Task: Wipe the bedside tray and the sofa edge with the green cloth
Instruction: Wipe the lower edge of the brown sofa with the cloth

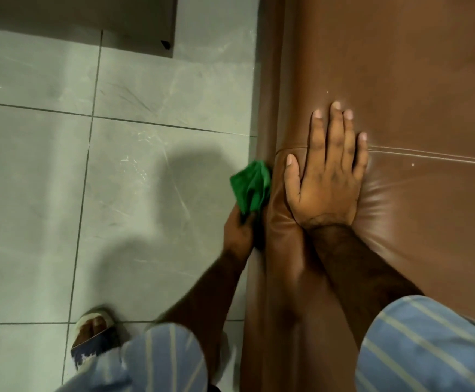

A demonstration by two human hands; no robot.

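Note:
A brown leather sofa [400, 80] fills the right side of the view, its rounded front edge [270, 108] running from top to bottom. My left hand [237, 233] grips a bunched green cloth [252, 188] and presses it against the outer side of that edge. My right hand [327, 171] lies flat on the seat cushion, fingers spread, across a seam. No bedside tray is in view.
Grey floor tiles [89, 165] cover the left half. A dark furniture base [134, 21] sits at the top left. My sandalled foot [95, 332] stands on the floor at the bottom left, close to the sofa.

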